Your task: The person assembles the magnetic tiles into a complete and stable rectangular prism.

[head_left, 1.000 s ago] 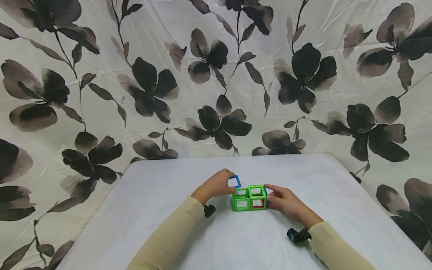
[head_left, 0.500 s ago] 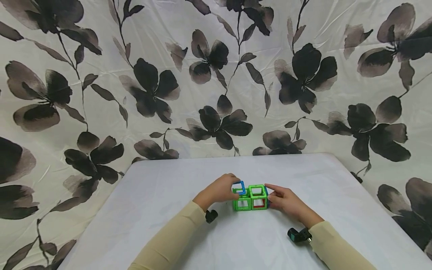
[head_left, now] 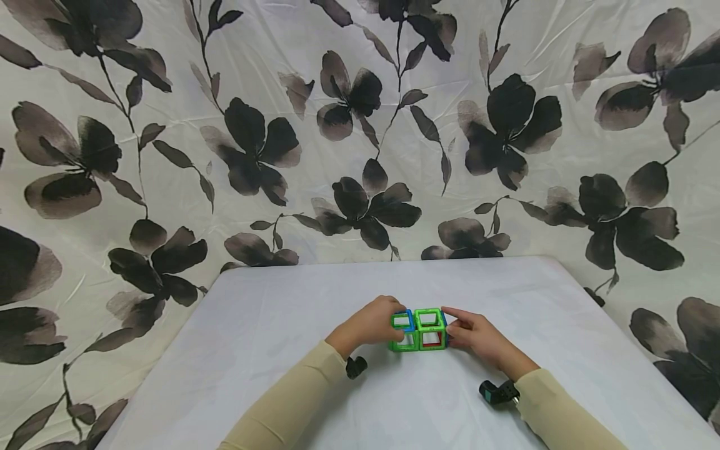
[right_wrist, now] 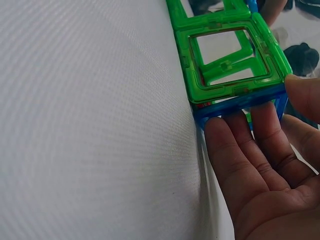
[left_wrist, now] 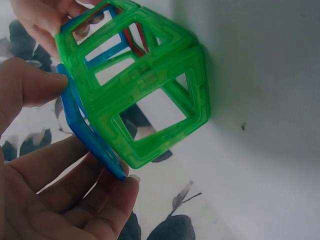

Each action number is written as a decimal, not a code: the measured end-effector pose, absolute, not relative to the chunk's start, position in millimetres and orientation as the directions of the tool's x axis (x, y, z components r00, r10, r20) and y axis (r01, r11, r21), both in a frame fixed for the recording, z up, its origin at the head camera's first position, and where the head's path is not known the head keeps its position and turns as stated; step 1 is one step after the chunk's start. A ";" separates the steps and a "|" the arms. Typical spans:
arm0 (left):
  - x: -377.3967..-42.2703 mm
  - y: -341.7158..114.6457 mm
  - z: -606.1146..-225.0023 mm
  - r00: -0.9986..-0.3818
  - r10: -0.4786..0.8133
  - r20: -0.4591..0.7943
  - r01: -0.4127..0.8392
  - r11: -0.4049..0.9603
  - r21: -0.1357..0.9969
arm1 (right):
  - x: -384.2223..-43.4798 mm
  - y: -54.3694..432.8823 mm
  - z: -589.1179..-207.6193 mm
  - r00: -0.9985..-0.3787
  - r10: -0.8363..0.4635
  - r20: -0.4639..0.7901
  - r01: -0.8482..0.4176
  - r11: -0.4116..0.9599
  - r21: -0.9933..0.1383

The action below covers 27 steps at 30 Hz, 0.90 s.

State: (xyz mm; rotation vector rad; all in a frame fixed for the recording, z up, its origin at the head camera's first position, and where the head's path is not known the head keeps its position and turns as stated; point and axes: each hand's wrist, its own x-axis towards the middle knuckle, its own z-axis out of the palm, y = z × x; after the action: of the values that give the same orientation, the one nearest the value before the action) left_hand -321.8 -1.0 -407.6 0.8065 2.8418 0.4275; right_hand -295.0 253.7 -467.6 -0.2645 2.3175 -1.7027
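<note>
On the table, two joined cubes of magnetic building tiles [head_left: 430, 329] stand side by side, mostly green frames with blue on the right end. My left hand [head_left: 371, 322] pinches a square blue magnetic tile [left_wrist: 90, 132] by opposite edges, thumb on one and fingertips on the other. That tile lies over the top of the left cube, close along its green edge. Against the blue right side [right_wrist: 240, 104] of the right cube rest the nearly straight fingers of my right hand [head_left: 478, 334]. Its thumb [right_wrist: 304, 95] reaches the upper corner. Red shows inside the right cube.
A white cloth covers the table [head_left: 292, 294], whose far edge meets a floral curtain [head_left: 360, 125]. Black cameras sit at both wrists, the left wrist camera [head_left: 355, 367] and the right wrist camera [head_left: 498, 392], low beside the table surface.
My left hand has brought the blue tile rightward and down, from upright beside the left cube to over its top. My right hand stays at the cube's right side.
</note>
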 end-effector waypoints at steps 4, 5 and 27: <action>-321.3 0.2 -409.2 -0.832 0.550 -0.069 0.509 0.807 0.301 | -295.4 253.8 -467.8 -0.950 -0.300 -0.086 -0.008 0.301 -0.954; -321.5 0.3 -409.5 -0.829 0.555 -0.069 0.513 0.805 0.299 | -295.4 253.7 -467.5 -0.950 -0.301 -0.085 -0.010 0.301 -0.954; -327.8 1.0 -411.9 -0.815 0.573 -0.092 0.522 0.793 0.314 | -295.1 252.3 -467.8 -0.955 -0.274 -0.114 0.032 0.288 -0.957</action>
State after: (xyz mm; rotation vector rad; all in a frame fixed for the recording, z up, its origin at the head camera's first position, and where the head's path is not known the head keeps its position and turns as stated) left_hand -327.8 1.0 -411.9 0.8631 2.8001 0.4110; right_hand -295.1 252.3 -467.8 -0.2224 2.3018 -1.7206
